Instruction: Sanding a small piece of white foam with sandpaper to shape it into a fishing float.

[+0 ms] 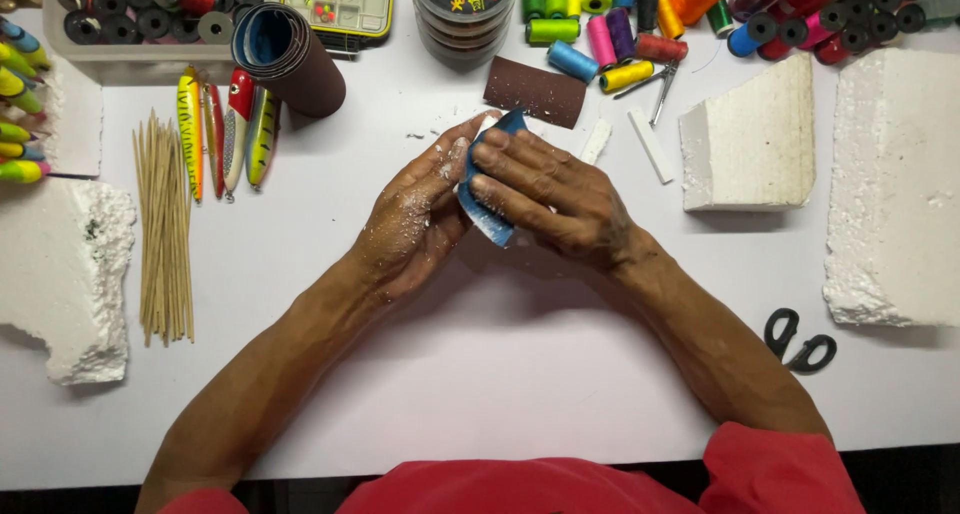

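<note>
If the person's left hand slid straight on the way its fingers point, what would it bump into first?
Probably the brown sandpaper piece, just beyond the left hand, whose fingers point up and right across the white table. Height above the table is unclear.

Both dusty hands, left hand (415, 219) and right hand (550, 199), pinch a folded blue sandpaper piece (490, 219) above the white table (500, 374), foam blocks (750, 139) nearby.

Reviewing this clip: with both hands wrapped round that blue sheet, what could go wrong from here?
1. White dust coats the left hand; the blue sheet could slip from its grip.
2. The right hand might knock the thin white sticks lying close behind it.
3. Crumbs may spread toward the painted lures.
</note>
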